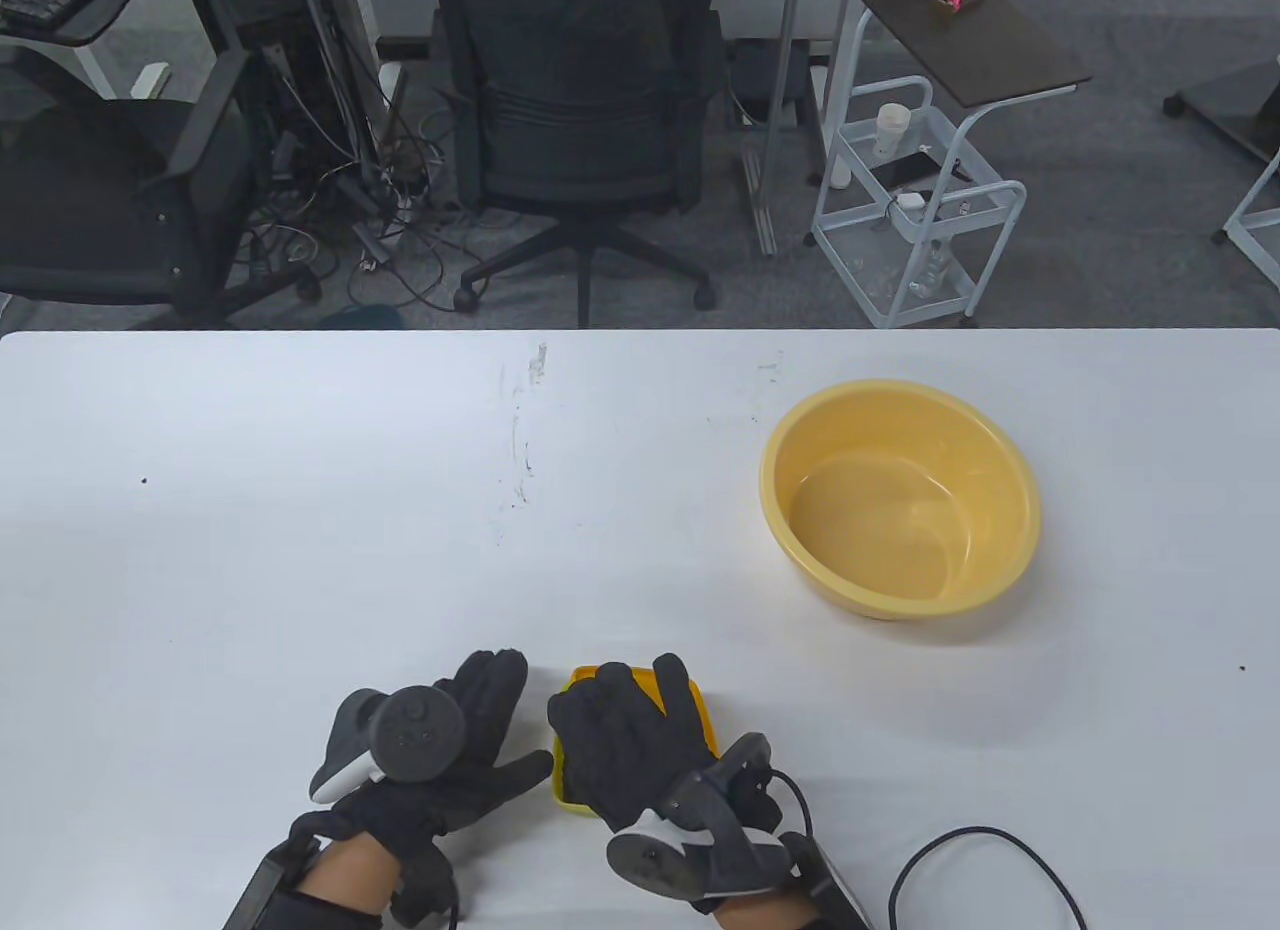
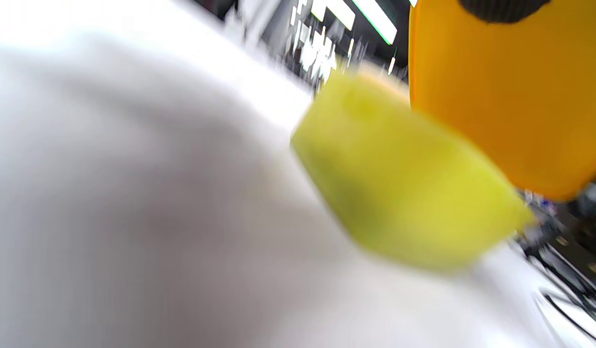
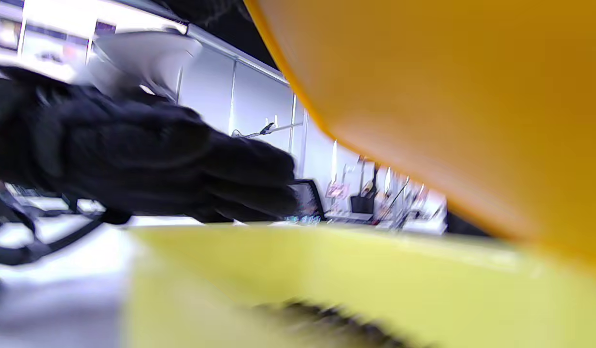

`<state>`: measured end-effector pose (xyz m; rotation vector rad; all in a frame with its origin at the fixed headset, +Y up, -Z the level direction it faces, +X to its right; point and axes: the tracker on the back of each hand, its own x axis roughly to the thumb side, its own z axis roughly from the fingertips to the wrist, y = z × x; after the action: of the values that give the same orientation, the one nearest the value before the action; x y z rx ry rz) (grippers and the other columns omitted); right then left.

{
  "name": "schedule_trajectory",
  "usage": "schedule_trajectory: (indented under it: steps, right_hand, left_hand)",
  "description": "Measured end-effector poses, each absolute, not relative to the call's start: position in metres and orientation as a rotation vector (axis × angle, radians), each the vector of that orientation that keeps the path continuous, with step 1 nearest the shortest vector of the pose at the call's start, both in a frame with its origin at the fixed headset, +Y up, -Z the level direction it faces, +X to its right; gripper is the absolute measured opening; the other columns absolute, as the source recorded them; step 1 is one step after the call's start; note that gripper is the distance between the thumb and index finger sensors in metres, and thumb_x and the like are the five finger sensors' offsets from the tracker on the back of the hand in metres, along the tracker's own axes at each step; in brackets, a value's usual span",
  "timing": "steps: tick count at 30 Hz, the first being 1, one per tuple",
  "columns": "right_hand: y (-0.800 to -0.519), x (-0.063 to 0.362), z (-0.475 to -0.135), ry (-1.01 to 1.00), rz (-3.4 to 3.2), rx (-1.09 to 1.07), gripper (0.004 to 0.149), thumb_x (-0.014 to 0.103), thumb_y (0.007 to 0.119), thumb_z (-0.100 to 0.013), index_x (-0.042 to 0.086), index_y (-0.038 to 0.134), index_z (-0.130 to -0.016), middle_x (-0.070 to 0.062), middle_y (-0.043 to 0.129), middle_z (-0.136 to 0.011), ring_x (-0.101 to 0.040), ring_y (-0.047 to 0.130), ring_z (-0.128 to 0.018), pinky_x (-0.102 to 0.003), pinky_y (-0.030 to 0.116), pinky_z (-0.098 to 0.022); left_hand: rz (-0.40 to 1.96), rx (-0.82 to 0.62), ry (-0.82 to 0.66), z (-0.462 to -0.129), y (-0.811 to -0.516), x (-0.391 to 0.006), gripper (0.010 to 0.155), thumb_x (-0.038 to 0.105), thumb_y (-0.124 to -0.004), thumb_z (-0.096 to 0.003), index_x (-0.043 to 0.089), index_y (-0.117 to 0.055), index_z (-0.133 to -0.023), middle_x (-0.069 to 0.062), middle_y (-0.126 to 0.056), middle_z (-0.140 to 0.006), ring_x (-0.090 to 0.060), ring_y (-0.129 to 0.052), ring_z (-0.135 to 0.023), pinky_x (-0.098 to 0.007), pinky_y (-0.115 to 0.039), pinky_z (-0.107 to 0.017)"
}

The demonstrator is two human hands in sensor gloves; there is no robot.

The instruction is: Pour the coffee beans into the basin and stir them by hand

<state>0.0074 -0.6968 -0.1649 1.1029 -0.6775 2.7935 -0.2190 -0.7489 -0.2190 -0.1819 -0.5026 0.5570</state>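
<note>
A pale yellow basin (image 1: 1000,450) stands unfilled on the right of the white table. Near the front edge sits a small yellow box (image 1: 562,785) with an orange lid (image 1: 590,676). My right hand (image 1: 620,740) lies over the box and grips the lid. The wrist views show the lid (image 2: 505,96) tilted up off the box (image 2: 409,193). A blurred dark strip (image 3: 327,314) shows inside the box (image 3: 327,270), under the lid (image 3: 447,96). My left hand (image 1: 470,740) rests just left of the box, fingers straight, thumb towards it. It also shows in the right wrist view (image 3: 134,164).
A black cable (image 1: 980,850) loops on the table at the front right. Beyond the table's far edge stand a black office chair (image 1: 580,120) and a white trolley (image 1: 910,200).
</note>
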Motion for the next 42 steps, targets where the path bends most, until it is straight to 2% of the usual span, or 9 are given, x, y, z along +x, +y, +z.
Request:
schedule_trajectory:
  steps: [6, 10, 12, 13, 17, 21, 25, 33, 42]
  right_hand:
    - [-0.686, 0.001, -0.142, -0.73, 2.624, 1.345, 0.055, 0.042, 0.061, -0.053, 0.027, 0.047, -0.104, 0.001, 0.068, -0.102, -0.031, 0.064, -0.102, -0.068, 0.022, -0.072]
    - [-0.684, -0.005, -0.132, -0.799, 2.539, 1.424, 0.054, 0.043, 0.059, -0.052, 0.031, 0.047, -0.104, 0.005, 0.068, -0.101, -0.026, 0.066, -0.101, -0.066, 0.024, -0.073]
    - [-0.682, -0.003, -0.13, -0.845, 2.495, 1.414, 0.054, 0.043, 0.059, -0.053, 0.031, 0.047, -0.103, 0.005, 0.068, -0.101, -0.026, 0.067, -0.101, -0.066, 0.025, -0.073]
    - [-0.682, -0.001, -0.131, -0.844, 2.5, 1.388, 0.054, 0.044, 0.058, -0.053, 0.03, 0.044, -0.104, 0.005, 0.066, -0.102, -0.026, 0.065, -0.102, -0.066, 0.024, -0.073]
    - [-0.678, 0.016, -0.144, -0.84, 2.583, 1.144, 0.072, 0.055, 0.052, -0.053, 0.024, 0.018, -0.108, -0.004, 0.039, -0.113, -0.036, 0.035, -0.11, -0.066, 0.01, -0.07]
    - [-0.683, 0.049, -0.17, -0.632, 2.682, 0.77, 0.078, 0.062, 0.051, -0.051, 0.025, 0.017, -0.11, -0.01, 0.027, -0.116, -0.044, 0.017, -0.108, -0.065, 0.001, -0.066]
    - [-0.704, 0.073, -0.198, -0.36, 2.711, 0.547, 0.076, 0.063, 0.053, -0.05, 0.024, 0.032, -0.112, -0.007, 0.039, -0.117, -0.045, 0.011, -0.107, -0.065, -0.001, -0.064]
    - [-0.717, 0.077, -0.208, -0.277, 2.743, 0.496, 0.075, 0.063, 0.053, -0.051, 0.022, 0.035, -0.111, -0.007, 0.043, -0.116, -0.043, 0.012, -0.108, -0.065, 0.001, -0.064]
    - [-0.724, 0.076, -0.212, -0.16, 2.74, 0.476, 0.075, 0.062, 0.053, -0.05, 0.02, 0.04, -0.111, -0.01, 0.047, -0.114, -0.044, 0.016, -0.108, -0.066, 0.004, -0.064]
  left_hand:
    - [0.159, 0.174, -0.564, -0.182, -0.709, -0.203, 0.094, 0.061, -0.065, -0.049, 0.017, -0.004, -0.105, -0.013, -0.037, -0.118, -0.043, -0.049, -0.113, -0.067, -0.034, -0.077]
    - [0.025, 0.332, -0.592, -0.168, -0.702, -0.195, 0.071, 0.055, -0.065, -0.0509, 0.031, -0.03, -0.108, -0.003, -0.062, -0.111, -0.036, -0.069, -0.106, -0.064, -0.04, -0.077]
    - [0.015, 0.379, -0.601, -0.164, -0.698, -0.193, 0.055, 0.051, -0.066, -0.0513, 0.028, -0.059, -0.101, 0.0, -0.086, -0.093, -0.029, -0.086, -0.094, -0.06, -0.046, -0.077]
    - [0.0, 0.403, -0.595, -0.162, -0.696, -0.194, 0.053, 0.05, -0.067, -0.0504, 0.028, -0.063, -0.098, 0.001, -0.089, -0.088, -0.028, -0.091, -0.089, -0.058, -0.048, -0.077]
    - [-0.009, 0.477, -0.51, -0.162, -0.685, -0.207, 0.048, 0.05, -0.067, -0.0496, 0.026, -0.071, -0.091, 0.006, -0.097, -0.077, -0.021, -0.099, -0.08, -0.055, -0.054, -0.076]
    - [0.579, 0.214, -0.227, -0.195, -0.692, -0.258, 0.048, 0.046, -0.064, -0.0555, 0.014, -0.073, -0.09, 0.002, -0.1, -0.069, -0.023, -0.104, -0.069, -0.051, -0.06, -0.073]
    - [1.039, -0.067, -0.006, -0.222, -0.725, -0.304, 0.049, 0.038, -0.063, -0.0582, 0.004, -0.066, -0.094, -0.002, -0.1, -0.068, -0.028, -0.105, -0.066, -0.049, -0.066, -0.068]
    - [1.187, -0.293, 0.284, -0.236, -0.765, -0.324, 0.052, 0.037, -0.061, -0.0596, -0.004, -0.065, -0.093, -0.006, -0.1, -0.07, -0.03, -0.105, -0.067, -0.047, -0.068, -0.067]
    - [1.188, -0.343, 0.354, -0.236, -0.77, -0.327, 0.069, 0.04, -0.054, -0.061, -0.019, -0.043, -0.096, -0.014, -0.093, -0.077, -0.036, -0.1, -0.07, -0.051, -0.064, -0.067]
